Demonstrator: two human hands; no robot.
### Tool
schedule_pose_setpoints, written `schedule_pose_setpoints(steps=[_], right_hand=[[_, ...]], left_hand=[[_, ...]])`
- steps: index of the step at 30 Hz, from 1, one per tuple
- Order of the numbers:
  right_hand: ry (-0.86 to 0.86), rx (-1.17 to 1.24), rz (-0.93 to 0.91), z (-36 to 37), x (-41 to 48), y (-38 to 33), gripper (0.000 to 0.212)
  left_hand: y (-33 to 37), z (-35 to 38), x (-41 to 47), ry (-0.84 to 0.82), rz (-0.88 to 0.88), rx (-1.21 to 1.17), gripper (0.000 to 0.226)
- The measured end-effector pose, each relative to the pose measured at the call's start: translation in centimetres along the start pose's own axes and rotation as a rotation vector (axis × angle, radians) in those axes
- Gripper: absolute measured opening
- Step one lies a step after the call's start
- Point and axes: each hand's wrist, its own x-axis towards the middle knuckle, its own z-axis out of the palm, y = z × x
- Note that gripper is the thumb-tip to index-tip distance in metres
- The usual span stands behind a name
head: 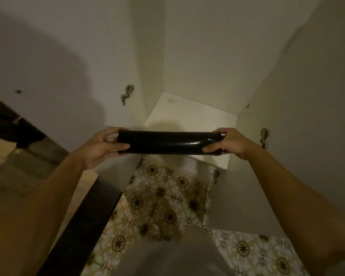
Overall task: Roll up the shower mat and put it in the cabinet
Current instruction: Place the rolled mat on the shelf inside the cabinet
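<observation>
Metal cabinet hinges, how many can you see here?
3. One metal hinge on the left door, one on the right door, and one partly hidden at the white cabinet's lower front edge. Others may be hidden.

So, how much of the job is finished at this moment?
Rolling looks done: the black mat is a tight roll. In hand: the left hand and right hand grip its ends, holding it level before the open cabinet. Left: laying it on the bare shelf inside and letting go.
</observation>
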Motion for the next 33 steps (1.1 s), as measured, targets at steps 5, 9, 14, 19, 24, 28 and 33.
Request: schedule_pose_setpoints(steps=[5, 9, 14, 19, 24, 28, 33], right_hand=[[0.096, 0.231, -0.015, -2.3, 2.6, -0.2, 0.062], [0.005, 0.448, 0.017, -5.3, 5.7, 0.4, 0.049], [0.0, 0.583, 0.022, -8.5, 11.4, 0.6, 0.046], [0.025, 0.657, 0.029, -11.8, 16.2, 1.5, 0.05], [0.07, 0.739, 0.096, -15.0, 21.8, 4.5, 0.065], [0.091, 0.786, 0.1, -15.5, 25.8, 5.6, 0.059], [0.123, 0.93, 0.118, -16.5, 35.1, 6.7, 0.049]], left_hand=[[0.7, 0.3, 6.9, 0.039, -0.051, -0.141, 0.054], [1.8, 0.2, 12.8, 0.099, -0.056, -0.2, 0.046], [4.2, 0.3, 20.1, 0.102, -0.062, -0.218, 0.043], [5.6, 1.4, 25.1, 0.043, -0.061, -0.247, 0.042], [6.0, 3.9, 31.6, 0.119, -0.136, -0.309, 0.043], [5.8, 4.4, 35.9, 0.203, -0.166, -0.394, 0.041], [5.7, 4.2, 47.1, 0.333, -0.22, -0.564, 0.018]])
